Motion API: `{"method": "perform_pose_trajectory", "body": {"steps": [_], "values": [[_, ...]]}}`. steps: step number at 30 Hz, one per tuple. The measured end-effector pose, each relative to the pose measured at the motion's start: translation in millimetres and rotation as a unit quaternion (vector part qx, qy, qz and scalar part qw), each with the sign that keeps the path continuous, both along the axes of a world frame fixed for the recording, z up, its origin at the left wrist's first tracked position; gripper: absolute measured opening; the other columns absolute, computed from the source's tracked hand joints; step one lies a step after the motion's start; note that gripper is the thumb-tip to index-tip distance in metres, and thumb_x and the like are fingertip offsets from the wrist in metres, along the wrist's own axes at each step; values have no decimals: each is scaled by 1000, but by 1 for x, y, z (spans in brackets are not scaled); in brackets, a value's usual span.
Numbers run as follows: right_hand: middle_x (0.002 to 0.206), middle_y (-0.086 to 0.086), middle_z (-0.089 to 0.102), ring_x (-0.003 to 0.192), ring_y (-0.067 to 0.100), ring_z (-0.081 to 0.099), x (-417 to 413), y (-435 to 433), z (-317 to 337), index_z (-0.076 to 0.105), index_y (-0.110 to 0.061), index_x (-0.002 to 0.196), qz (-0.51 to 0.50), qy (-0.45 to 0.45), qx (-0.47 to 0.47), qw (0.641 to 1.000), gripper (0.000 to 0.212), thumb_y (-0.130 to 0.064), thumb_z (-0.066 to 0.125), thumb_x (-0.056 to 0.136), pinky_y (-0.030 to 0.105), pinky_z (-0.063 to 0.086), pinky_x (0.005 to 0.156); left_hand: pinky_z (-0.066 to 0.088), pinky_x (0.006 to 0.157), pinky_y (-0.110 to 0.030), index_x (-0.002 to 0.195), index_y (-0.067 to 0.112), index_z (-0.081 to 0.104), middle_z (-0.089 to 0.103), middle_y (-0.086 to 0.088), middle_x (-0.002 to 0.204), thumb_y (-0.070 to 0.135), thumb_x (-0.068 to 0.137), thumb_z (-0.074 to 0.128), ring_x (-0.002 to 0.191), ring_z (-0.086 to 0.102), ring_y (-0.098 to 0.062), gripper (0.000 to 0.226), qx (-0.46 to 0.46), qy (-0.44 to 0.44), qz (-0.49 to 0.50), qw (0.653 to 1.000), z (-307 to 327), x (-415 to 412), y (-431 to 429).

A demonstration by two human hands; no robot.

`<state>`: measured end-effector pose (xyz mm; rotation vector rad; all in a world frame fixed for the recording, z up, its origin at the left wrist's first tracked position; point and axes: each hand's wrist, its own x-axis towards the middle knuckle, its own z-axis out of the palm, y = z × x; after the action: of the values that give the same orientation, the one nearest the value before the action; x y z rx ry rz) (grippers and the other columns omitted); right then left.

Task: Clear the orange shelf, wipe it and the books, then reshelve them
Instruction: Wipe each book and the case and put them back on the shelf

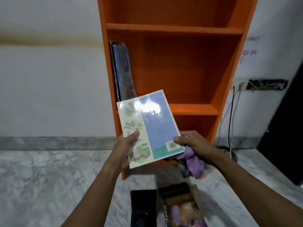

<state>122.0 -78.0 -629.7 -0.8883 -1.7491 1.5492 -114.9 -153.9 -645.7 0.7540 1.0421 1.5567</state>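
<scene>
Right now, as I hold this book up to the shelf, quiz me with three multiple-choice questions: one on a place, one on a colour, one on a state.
1. Where in the orange shelf do the shelved books stand?
A) left wall, middle compartment
B) top compartment
C) right wall, bottom compartment

2. What colour is the cloth?
A) yellow
B) purple
C) red

3. How is the blue book?
A) flat on the floor
B) inside the shelf
C) held up by the left grip and right grip

Answers: 1 A, they lean on the left wall; 2 B, purple folds hang below the right grip; 3 C, a thumb pinches each lower corner.
</scene>
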Motion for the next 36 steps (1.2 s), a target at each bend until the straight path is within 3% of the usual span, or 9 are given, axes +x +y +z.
{"method": "perform_pose_trajectory", "body": {"steps": [2,5,9,13,20,22,25,29,36], "values": [[93,14,79,86,32,77,-7,-6,23,78,-4,95,-80,11,89,993,17,-7,62,97,40,62,72,62,73,-37,118,19,63,74,1,117,38,98,63,91,75,-19,28,-23,230,77,970,34,-1,11],[75,-4,74,70,13,72,-26,-15,37,75,-15,84,-209,-61,300,929,22,-25,59,93,34,55,59,54,86,-39,125,27,56,66,7,122,71,88,55,103,66,-17,58,-65,498,169,848,74,9,20],[70,-12,55,62,7,56,-58,-28,28,65,-23,79,-276,-211,510,787,16,-26,50,86,26,36,50,63,70,-40,127,22,58,68,-6,112,64,89,61,89,74,-25,57,14,315,24,949,116,35,20],[79,-4,59,67,22,58,-79,-27,20,67,-20,90,-302,-195,555,750,27,-24,41,82,40,48,46,64,65,-44,122,5,66,71,-20,100,3,94,62,80,73,-34,28,54,344,86,934,116,33,30],[78,3,56,65,24,52,-108,11,30,73,-9,104,-325,-189,703,603,16,-13,65,90,36,36,55,64,58,-44,81,16,77,76,-5,78,9,81,76,65,75,-22,7,85,337,244,905,120,4,61],[83,1,59,67,20,52,-117,22,36,73,-14,111,-323,-173,693,621,23,-22,62,93,32,34,55,64,58,-45,73,21,72,74,0,77,7,84,73,69,74,-20,17,99,330,259,902,128,-3,68],[90,-7,61,75,16,60,-125,37,39,72,-33,118,-305,-138,556,761,33,-50,58,93,29,41,56,60,51,-35,63,27,65,70,9,71,4,86,69,61,67,-5,32,114,347,287,886,136,-18,79],[101,-2,71,97,22,66,-127,75,29,57,-39,139,-287,-135,246,916,56,-63,63,89,46,53,84,52,54,-19,86,19,74,69,12,81,10,89,70,67,63,-2,11,130,350,352,859,133,-35,99],[133,9,66,125,25,60,-187,125,35,48,-28,150,-162,-81,151,972,62,-46,68,94,38,49,100,63,63,-36,111,13,76,78,-4,92,15,95,63,73,71,-16,21,178,425,450,765,108,-55,143]]}}
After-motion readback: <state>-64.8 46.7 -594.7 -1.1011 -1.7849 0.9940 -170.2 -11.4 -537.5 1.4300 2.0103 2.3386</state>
